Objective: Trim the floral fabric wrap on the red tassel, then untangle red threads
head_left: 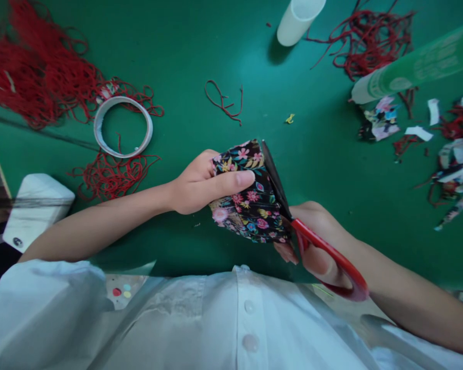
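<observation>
A: Where does the fabric (250,198) sit?

B: It is off the table (200,61), held up over the near edge, about mid-width, just ahead of my shirt (216,318). My left hand (200,185) is clamped on it, thumb laid across the floral face, the other fingers behind it and mostly hidden.

A: And the other hand?

B: My right hand (316,241) is closed through the red handles of the scissors (293,210). The dark blades run up the fabric's right edge and look nearly together; whether cloth lies between them I cannot tell.

A: What could go wrong from here?

B: Three things, in my judgement. The left thumb tip lies near the blades, so a cut that wanders left could nick it. The cloth looks folded into layers; if my grip loosens, the layers may slide and the cut would come out uneven. Thick layers may also jam or twist the blades rather than shear cleanly.

A: Anything on the table to mind?

B: Little within reach. A tape ring (123,126) and red cord (38,77) lie toward the far left corner, a white tube (298,20) stands at the far edge, and a green tube (416,64) and scraps (453,154) lie at the right edge, all well apart from the hands.
</observation>
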Tool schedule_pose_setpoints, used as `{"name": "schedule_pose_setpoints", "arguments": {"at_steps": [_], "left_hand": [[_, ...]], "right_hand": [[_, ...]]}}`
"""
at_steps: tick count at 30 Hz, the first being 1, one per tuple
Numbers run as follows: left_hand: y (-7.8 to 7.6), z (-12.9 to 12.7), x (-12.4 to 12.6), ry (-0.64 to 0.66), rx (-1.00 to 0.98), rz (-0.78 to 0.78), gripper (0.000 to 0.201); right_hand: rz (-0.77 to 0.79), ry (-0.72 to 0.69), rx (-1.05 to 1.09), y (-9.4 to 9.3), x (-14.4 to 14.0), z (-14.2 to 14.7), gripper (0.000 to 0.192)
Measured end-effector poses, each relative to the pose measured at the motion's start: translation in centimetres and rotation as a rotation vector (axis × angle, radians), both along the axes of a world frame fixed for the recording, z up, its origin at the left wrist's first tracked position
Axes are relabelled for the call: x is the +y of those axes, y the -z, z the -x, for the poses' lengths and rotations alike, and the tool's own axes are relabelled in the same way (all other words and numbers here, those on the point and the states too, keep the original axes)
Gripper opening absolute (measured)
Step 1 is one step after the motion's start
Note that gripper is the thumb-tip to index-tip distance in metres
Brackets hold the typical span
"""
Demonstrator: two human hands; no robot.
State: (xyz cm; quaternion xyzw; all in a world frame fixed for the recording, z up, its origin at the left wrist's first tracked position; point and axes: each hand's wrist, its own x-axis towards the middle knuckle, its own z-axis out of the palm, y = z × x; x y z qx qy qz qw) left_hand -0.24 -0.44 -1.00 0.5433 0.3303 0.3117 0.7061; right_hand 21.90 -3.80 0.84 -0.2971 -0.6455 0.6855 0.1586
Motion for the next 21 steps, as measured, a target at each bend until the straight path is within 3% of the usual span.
{"name": "schedule_pose_setpoints", "arguments": {"at_steps": [21], "left_hand": [[-0.16, -0.21, 0.13, 0.06, -0.108, 0.115, 0.043]], "right_hand": [[0.055, 0.099, 0.07, 0.3, -0.31, 0.46, 0.067]]}}
